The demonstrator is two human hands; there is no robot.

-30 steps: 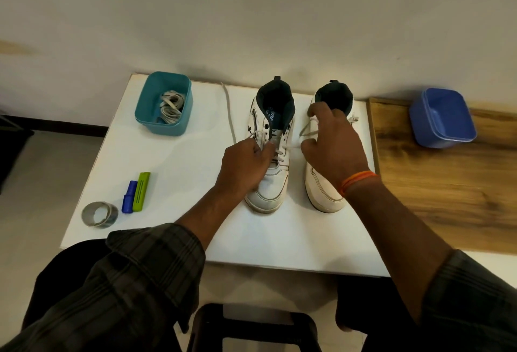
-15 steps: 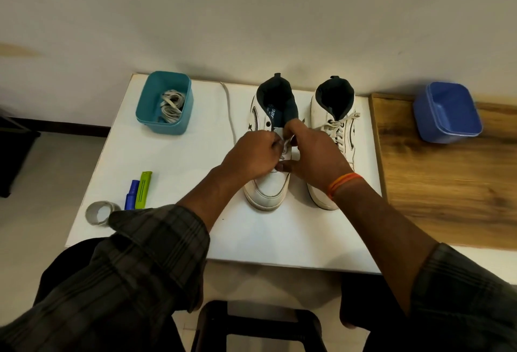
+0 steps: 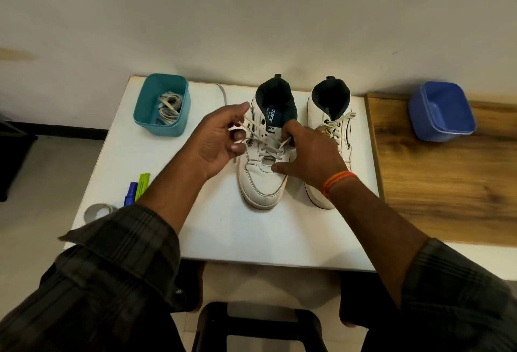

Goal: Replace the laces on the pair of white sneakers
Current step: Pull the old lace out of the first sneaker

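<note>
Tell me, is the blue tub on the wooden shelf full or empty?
Empty. The blue tub sits upright on the wooden shelf, and its inside shows only bare blue plastic.

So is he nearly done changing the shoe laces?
Not nearly. Nothing looks finished: both sneakers still carry laces. Right now the left hand pulls a lace out of the left sneaker while the right hand steadies it. The right sneaker is still tied, and laces wait in the teal tub.
</note>
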